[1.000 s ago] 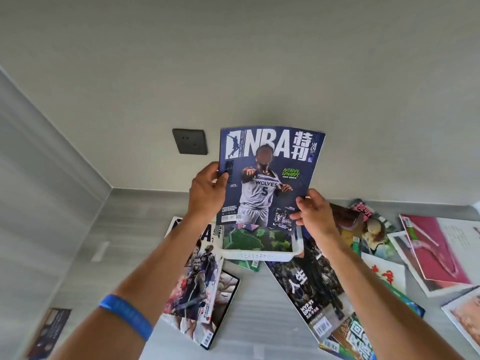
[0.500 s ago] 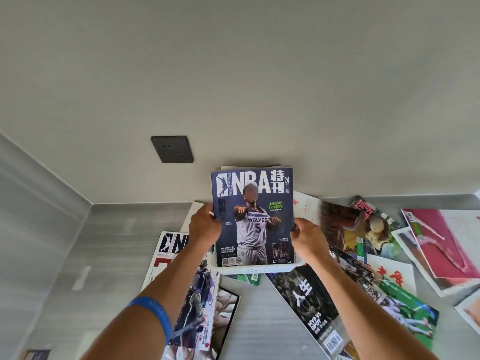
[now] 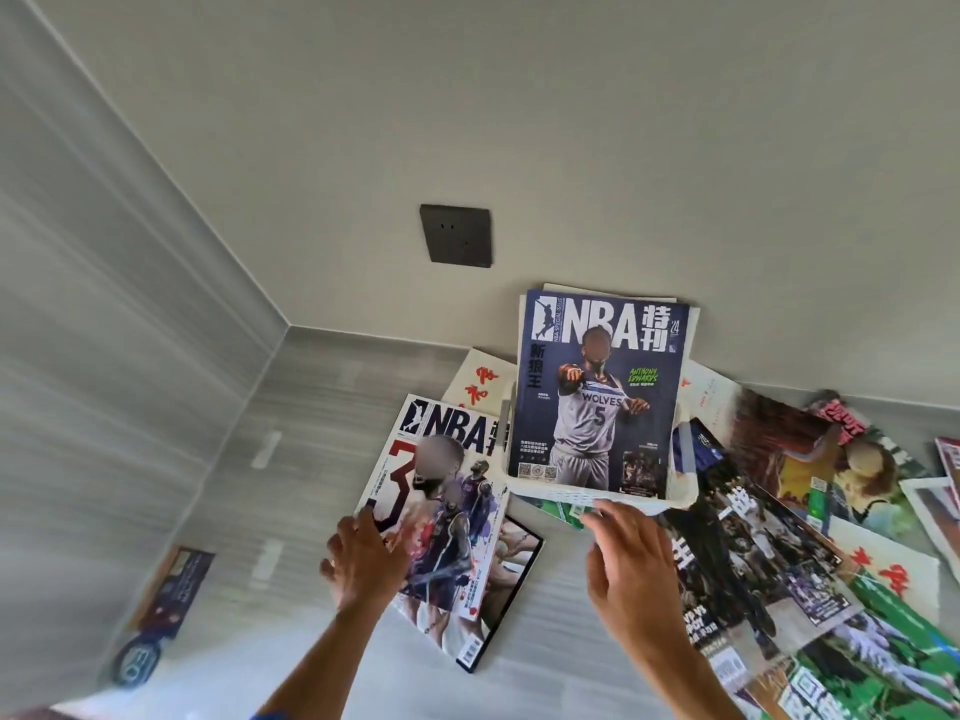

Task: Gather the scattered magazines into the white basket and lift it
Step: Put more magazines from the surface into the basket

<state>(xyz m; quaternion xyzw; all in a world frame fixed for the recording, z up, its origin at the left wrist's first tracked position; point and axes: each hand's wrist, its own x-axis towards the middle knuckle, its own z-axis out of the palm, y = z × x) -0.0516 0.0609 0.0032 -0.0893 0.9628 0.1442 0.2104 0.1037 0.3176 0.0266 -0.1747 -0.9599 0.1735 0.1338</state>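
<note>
Magazine [image 3: 597,392] | navy NBA cover | upright in white basket [image 3: 675,498]

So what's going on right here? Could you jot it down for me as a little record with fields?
Setting: grey floor in a room corner, dark wall socket above
Basket: white basket near the wall
In basket: dark blue NBA magazine, standing upright
Left hand: fingers spread over the red-numbered NBA magazine on the floor
Right hand: open, holding nothing, just in front of the basket's near rim
Still scattered: several magazines, mostly right of the basket
Basket lifted: not yet
</note>
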